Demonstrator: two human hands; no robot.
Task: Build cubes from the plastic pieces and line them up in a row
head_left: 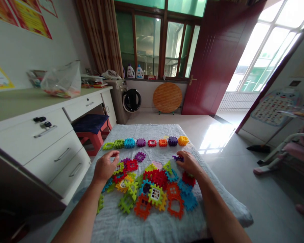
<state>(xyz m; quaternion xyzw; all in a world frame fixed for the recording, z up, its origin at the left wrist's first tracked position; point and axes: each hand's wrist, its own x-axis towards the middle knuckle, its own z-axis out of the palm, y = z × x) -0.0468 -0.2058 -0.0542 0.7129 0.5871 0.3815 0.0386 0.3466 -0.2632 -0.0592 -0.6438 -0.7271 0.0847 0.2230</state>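
Note:
My right hand pinches a dark purple interlocking plastic tile above the right side of the cloth-covered table. On the left, my left hand hovers beside the loose pile, its fingers curved with a gap to the thumb and nothing visible between them. Between my hands lie several notched tiles: a purple tile, a red tile, a green tile with a white window insert and an orange frame tile. Beyond them runs a row of assembled blocks, including a blue block and a yellow block.
A pale blue cloth covers the table. To the left are a white desk and a stool. A washing machine, a round wooden tabletop and a dark red door stand at the back.

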